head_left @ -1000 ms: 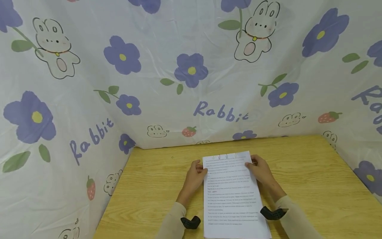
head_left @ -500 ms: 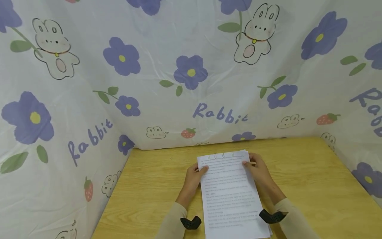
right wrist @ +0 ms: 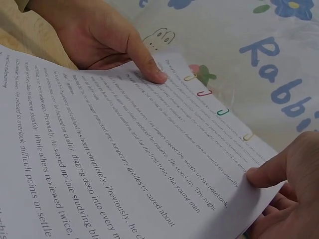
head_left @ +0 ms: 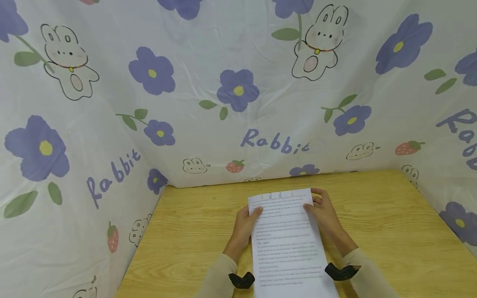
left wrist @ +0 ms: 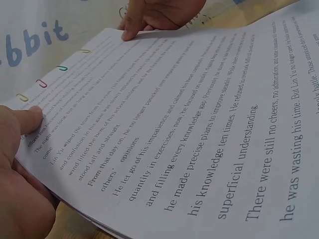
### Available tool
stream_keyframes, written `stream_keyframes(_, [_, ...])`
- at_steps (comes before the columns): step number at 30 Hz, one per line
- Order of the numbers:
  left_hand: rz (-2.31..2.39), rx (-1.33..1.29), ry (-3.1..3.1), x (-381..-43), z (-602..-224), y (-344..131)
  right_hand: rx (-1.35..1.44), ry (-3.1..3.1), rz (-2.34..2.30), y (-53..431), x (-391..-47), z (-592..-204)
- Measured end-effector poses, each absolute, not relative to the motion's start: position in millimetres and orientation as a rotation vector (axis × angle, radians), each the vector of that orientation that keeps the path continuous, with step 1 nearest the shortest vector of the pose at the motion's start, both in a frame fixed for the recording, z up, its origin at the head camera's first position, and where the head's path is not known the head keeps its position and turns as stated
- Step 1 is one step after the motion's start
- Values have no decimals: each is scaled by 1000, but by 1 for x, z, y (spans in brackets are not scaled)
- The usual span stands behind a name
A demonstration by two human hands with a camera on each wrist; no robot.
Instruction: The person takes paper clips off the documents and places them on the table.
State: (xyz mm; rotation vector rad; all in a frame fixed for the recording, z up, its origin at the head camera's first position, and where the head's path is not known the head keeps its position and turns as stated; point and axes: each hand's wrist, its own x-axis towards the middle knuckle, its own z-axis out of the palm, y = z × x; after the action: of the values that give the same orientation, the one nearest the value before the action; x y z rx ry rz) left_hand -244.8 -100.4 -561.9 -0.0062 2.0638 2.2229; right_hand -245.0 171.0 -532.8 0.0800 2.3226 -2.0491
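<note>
A stack of printed paper sheets (head_left: 285, 244) is held between the two hands, its far end raised toward the back. Small coloured paper clips (right wrist: 223, 112) in yellow, red and green line its top edge. My left hand (head_left: 244, 225) grips the upper left edge, thumb on the printed face and fingers behind. At the upper right edge, my right hand (head_left: 326, 213) pinches the stack the same way, thumb on top. In the left wrist view the lower left edge shows more than one layer of paper. The fingers behind the sheets are partly hidden.
A wooden table (head_left: 190, 223) lies beneath the hands and paper. White cloth (head_left: 193, 103) printed with rabbits, flowers and strawberries hangs behind and along both sides. Black wrist devices (head_left: 241, 280) sit on both light sleeves.
The left thumb has moved from the paper's edge onto its face. The stack's top shifted left and its sheets turned slightly, then came back a little to the right.
</note>
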Motion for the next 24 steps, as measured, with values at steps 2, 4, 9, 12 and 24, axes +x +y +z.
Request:
stream_keyframes(2, [2211,-29,2086,-245,-562,-99,74,2347,-2037,171,-245,-533])
stream_keyframes(4, [2200,-27,2106,-245,-563,-99,68,2374,-2018,172,-244,-533])
stream_keyframes(9, [2171,-44,2151,-243,-563,-101,60,2428,-1965,173,-245,-532])
stream_keyframes(12, [2164,-58,2157,-241,-564,-103,24,2484,-1924,174,-246,-530])
stream_keyframes(24, [2163,17,2173,-242,-557,-100,-311,2819,-1623,188,-261,-505])
